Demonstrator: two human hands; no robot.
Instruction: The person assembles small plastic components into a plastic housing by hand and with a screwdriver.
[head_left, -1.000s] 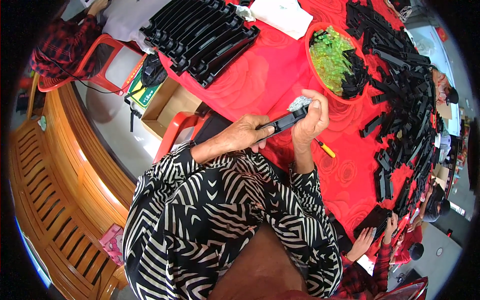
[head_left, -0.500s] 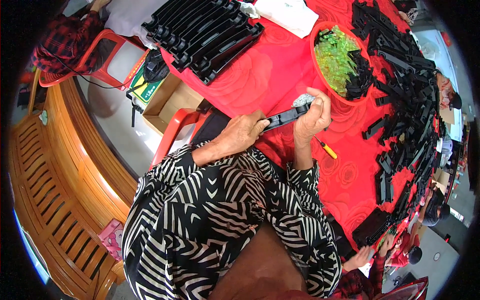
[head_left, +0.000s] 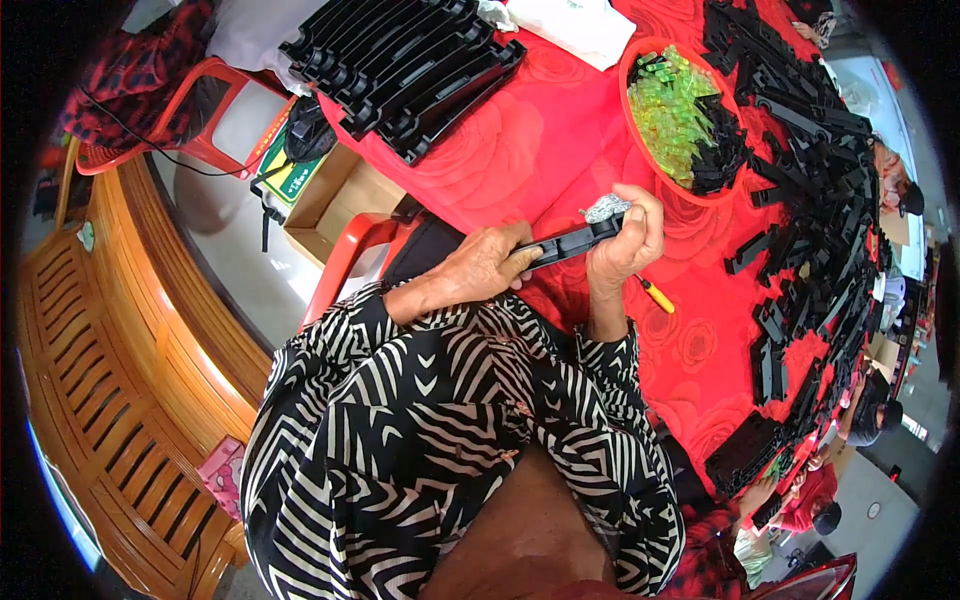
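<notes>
Black plastic spans your two hands: a channelled bar (head_left: 570, 246), held above the table edge, with your left hand (head_left: 488, 262) closed on its near end and your right hand (head_left: 627, 245) gripping the far end. Crumpled silver foil (head_left: 606, 208) sits against the far end by your right fingers; whether you hold it too, you cannot tell from here. Near your right wrist, a yellow-handled tool (head_left: 657, 294) lies on the rose-patterned red tablecloth (head_left: 520, 130), its tip hidden. Beyond, a red basket (head_left: 638, 142) holds translucent green tubes (head_left: 668, 110) and black pieces, flanked by a sprawling heap of black plastic parts (head_left: 800, 130). A row of black racks (head_left: 400, 75) stands at upper left. Compared with a second ago, you still grip the bar at both ends, while a co-worker's hands have left the black block (head_left: 745, 450) at lower right.
</notes>
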